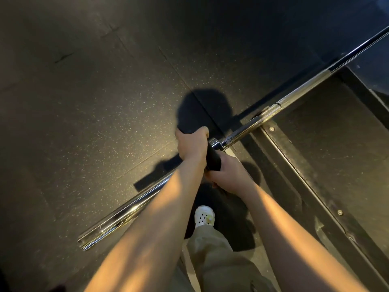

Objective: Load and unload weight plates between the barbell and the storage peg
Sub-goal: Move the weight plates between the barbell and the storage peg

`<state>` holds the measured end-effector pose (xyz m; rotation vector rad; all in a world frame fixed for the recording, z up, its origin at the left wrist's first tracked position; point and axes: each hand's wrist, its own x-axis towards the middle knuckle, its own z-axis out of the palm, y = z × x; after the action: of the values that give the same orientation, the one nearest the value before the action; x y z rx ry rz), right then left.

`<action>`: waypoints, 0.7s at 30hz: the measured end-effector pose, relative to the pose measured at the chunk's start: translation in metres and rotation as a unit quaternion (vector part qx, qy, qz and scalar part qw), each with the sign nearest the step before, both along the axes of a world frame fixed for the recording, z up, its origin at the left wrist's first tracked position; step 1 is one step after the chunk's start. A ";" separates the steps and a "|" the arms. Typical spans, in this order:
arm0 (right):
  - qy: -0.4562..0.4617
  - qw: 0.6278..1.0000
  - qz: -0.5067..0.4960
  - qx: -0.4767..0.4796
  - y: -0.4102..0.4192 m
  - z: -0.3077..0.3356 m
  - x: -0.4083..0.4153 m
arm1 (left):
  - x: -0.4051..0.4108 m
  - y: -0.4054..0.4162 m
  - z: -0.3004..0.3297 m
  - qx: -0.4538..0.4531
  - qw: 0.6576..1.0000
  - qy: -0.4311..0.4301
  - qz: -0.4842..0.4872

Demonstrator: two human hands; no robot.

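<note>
Bare forearms; olive trousers; white perforated clog.

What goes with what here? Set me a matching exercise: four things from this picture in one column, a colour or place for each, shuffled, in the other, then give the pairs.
Things:
1. weight plate
2. barbell sleeve
3. shoe
4. floor

Descriptions:
A. white, with small holes, below the hands
B. black, seen edge-on, gripped by the left hand and the right hand
C. dark, speckled with light flecks
D. shiny chrome, running toward the lower left

Pairs: 1-B, 2-D, 3-A, 4-C
</note>
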<state>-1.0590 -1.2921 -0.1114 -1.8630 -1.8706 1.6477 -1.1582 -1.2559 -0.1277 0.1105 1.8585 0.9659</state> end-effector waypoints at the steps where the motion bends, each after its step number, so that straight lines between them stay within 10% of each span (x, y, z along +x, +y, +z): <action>1: -0.005 1.000 0.000 0.007 -0.003 0.000 0.002 | 0.001 -0.001 0.002 0.006 1.000 -0.003 0.005; 8: -0.029 0.999 -0.008 0.038 -0.054 0.011 0.057 | 0.018 -0.017 0.013 0.030 0.999 0.019 0.006; 16: -0.192 0.950 -0.153 -0.193 -0.139 0.008 0.170 | 0.022 -0.040 0.028 -0.032 0.999 -0.008 0.001; 21: -0.056 0.922 -0.325 -0.202 -0.166 0.026 0.173 | 0.056 -0.099 0.035 -0.042 0.989 -0.058 -0.126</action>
<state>-0.8863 -1.4585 -0.0853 -2.4035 -0.7823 1.7602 -1.1022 -1.3545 -0.0930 0.2282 1.7278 0.7040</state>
